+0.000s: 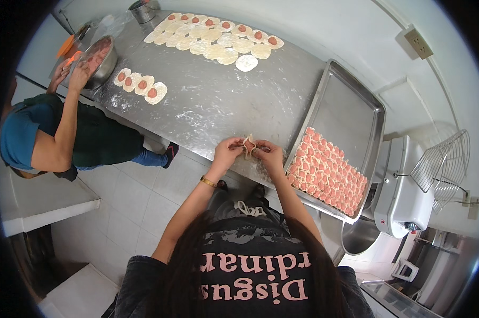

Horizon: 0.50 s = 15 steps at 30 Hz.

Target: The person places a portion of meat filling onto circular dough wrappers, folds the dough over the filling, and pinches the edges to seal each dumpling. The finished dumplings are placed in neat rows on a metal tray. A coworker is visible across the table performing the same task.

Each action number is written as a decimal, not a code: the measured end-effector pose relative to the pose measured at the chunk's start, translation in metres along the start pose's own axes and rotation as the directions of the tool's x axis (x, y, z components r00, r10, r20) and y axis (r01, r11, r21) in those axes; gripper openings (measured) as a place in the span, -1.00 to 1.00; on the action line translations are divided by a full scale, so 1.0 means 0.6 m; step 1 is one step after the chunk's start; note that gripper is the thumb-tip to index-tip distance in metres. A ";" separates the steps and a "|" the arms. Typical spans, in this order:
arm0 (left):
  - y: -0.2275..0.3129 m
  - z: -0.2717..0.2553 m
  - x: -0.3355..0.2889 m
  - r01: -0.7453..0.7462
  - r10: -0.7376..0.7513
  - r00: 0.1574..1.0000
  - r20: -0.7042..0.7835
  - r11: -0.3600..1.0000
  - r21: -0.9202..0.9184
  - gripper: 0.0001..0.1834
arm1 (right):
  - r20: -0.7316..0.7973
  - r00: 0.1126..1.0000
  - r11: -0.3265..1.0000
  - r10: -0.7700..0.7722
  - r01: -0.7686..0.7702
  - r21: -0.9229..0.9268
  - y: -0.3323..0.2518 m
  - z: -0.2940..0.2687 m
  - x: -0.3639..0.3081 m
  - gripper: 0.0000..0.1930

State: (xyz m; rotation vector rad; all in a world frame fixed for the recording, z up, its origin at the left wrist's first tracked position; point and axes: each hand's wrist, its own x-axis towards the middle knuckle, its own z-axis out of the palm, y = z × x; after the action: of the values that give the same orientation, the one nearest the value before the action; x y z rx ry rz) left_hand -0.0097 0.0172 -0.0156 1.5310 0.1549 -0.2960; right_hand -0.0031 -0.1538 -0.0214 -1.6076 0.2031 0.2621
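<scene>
Between my two hands, above the near edge of the floured steel table, is a dumpling (249, 146) with pink filling showing in its raised, pinched wrapper. My left hand (228, 152) grips its left side with the fingertips. On the other side my right hand (270, 157) pinches the wrapper as well. To the right, a metal tray (345, 100) holds tightly packed rows of open-topped dumplings (327, 172) in its near half. Several flat wrappers with filling (145, 85) lie in a short row to the left.
Overlapping dough wrappers (212, 35) cover the table's far side, the back row topped with filling. At left, a co-worker (54, 127) holds an orange-handled tool over a steel bowl of pink filling (108, 61). A metal pot (142, 11) stands behind. A white mixer (404, 185) stands beyond the tray.
</scene>
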 end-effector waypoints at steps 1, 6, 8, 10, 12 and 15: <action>0.001 0.001 0.000 0.024 -0.025 1.000 -0.016 0.999 -0.021 -0.73 | -0.011 1.000 1.000 0.012 -0.012 0.018 -0.002 0.002 -0.002 -0.80; 0.001 0.003 -0.001 0.033 -0.041 0.999 -0.036 0.978 -0.208 -0.84 | -0.017 0.999 0.968 0.039 -0.034 0.250 -0.031 0.000 -0.016 -0.79; 0.003 0.004 -0.003 0.030 -0.048 0.998 -0.051 0.952 -0.305 -0.84 | 0.033 0.999 0.903 0.023 -0.035 0.428 -0.044 0.001 -0.020 -0.77; 0.010 0.007 -0.007 0.026 -0.051 0.997 -0.059 0.930 -0.366 -0.83 | 0.067 0.997 0.933 -0.023 -0.002 0.359 -0.051 0.003 -0.029 -0.76; 0.021 0.010 -0.015 0.022 -0.051 0.996 -0.071 0.932 -0.361 -0.82 | 0.083 0.996 0.959 -0.038 0.013 0.284 -0.052 0.004 -0.034 -0.76; 0.035 0.016 -0.048 -0.042 0.024 0.998 -0.050 0.919 -0.391 -0.80 | 0.063 0.998 0.987 0.000 -0.010 0.160 -0.047 0.001 -0.042 -0.78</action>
State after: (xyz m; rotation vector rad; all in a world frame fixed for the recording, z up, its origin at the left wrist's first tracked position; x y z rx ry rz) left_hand -0.0319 0.0108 0.0128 1.1397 0.2101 -0.1897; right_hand -0.0191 -0.1523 0.0127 -1.4377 0.1755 0.2921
